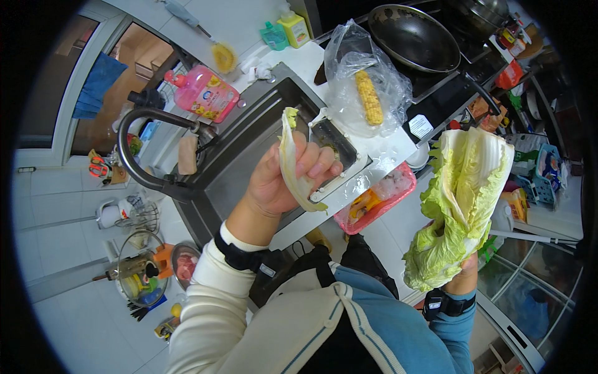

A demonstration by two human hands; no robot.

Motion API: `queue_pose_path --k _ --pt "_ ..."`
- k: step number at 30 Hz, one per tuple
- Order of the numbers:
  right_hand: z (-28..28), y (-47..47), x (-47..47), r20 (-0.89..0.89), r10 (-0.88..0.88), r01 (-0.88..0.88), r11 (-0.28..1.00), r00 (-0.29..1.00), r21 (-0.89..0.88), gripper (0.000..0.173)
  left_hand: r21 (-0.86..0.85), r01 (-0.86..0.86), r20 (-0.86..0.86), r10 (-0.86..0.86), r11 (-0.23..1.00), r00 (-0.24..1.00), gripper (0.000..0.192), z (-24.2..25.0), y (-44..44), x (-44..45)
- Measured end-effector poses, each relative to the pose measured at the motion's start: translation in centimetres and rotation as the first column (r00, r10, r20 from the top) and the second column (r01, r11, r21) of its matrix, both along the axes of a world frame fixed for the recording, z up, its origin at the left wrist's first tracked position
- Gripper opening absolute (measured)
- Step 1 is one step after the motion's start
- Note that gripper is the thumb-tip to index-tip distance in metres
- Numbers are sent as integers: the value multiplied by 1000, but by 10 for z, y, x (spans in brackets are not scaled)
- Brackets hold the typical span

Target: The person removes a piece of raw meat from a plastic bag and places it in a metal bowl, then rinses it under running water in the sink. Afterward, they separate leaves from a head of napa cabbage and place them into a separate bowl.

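Note:
My left hand [272, 184] is closed around a narrow, pale strip of napa cabbage leaf [289, 163], held over the right side of the dark sink [233, 161]. Out to the right, my right hand [469, 266] grips a large napa cabbage [467, 201] from below; the leaves hide most of its fingers. The cabbage's thick white ribs point up and its frilly green leaves hang down. A white-framed corner strainer [343, 175] sits in the sink beside my left hand. Beyond it, a corn cob [369, 98] lies on a clear plastic bag [338, 100] on the counter.
A black faucet [122, 145] arches at the sink's left. A wok [413, 39] stands on the stove, its handle reaching over the counter edge. Below that edge is a pink bin [405, 187] with waste. A pink soap bottle [205, 93] stands behind the sink, a meat bowl [186, 266] at left.

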State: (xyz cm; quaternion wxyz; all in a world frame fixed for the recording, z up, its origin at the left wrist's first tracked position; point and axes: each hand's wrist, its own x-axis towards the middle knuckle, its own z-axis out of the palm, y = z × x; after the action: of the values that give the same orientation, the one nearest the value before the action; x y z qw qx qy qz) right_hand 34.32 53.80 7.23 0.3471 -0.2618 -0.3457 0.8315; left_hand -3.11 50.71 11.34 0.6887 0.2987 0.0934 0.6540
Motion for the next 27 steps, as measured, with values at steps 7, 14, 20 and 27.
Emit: queue_pose_path --k 7,14,20,27 --pt "-8 8 -10 -113 101 -104 994 988 -26 89 5 -462 -967 -113 887 -227 42 -65 13 -34" --pt "37 14 -53 62 151 -149 988 987 -36 104 635 -362 -767 505 682 -395 30 -18 17 10" --pt "57 17 -81 74 236 -243 965 969 101 108 867 269 -275 852 420 -446 24 84 -1 44" --pt "55 16 -90 4 295 -294 950 955 102 118 820 363 -285 866 442 -410 24 86 4 43"
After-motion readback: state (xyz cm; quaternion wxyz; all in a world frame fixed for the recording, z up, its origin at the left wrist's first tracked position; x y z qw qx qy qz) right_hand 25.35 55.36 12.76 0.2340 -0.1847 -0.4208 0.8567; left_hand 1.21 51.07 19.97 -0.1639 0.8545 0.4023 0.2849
